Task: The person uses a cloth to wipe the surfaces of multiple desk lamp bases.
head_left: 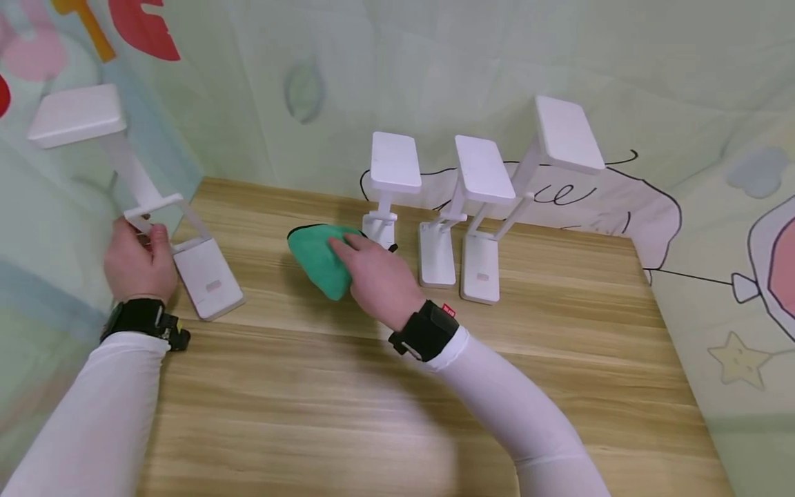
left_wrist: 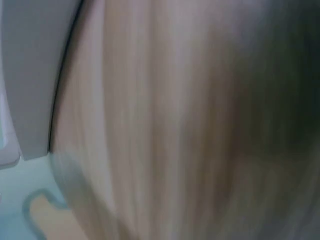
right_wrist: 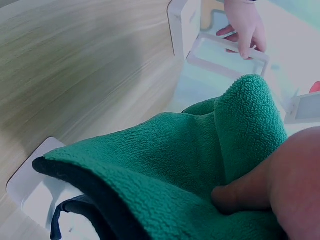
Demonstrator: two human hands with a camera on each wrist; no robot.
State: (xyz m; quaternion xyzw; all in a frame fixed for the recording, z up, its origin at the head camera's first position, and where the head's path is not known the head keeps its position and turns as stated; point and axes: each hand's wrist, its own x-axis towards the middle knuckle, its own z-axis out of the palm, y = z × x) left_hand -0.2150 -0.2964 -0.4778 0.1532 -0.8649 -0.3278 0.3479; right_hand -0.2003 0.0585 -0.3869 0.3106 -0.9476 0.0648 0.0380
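At the left of the head view stands a white folding desk lamp (head_left: 209,283), its arm raised and its flat head (head_left: 81,116) tilted toward the wall. My left hand (head_left: 138,266) grips the lamp's arm near the middle hinge, thumb and fingers around it; the right wrist view also shows this hand (right_wrist: 246,25). A green towel (head_left: 318,259) with black edging hangs from my right hand (head_left: 384,281), which pinches it over the table. Close up, the thumb (right_wrist: 240,195) presses into the fuzzy fabric. The left wrist view is mostly blurred tabletop.
Three more white lamps, the left (head_left: 395,163), middle (head_left: 437,255) and right (head_left: 481,269), stand in a row at the back, just right of the towel. The wooden table (head_left: 298,414) meets printed curtains (head_left: 248,83) at the back and sides.
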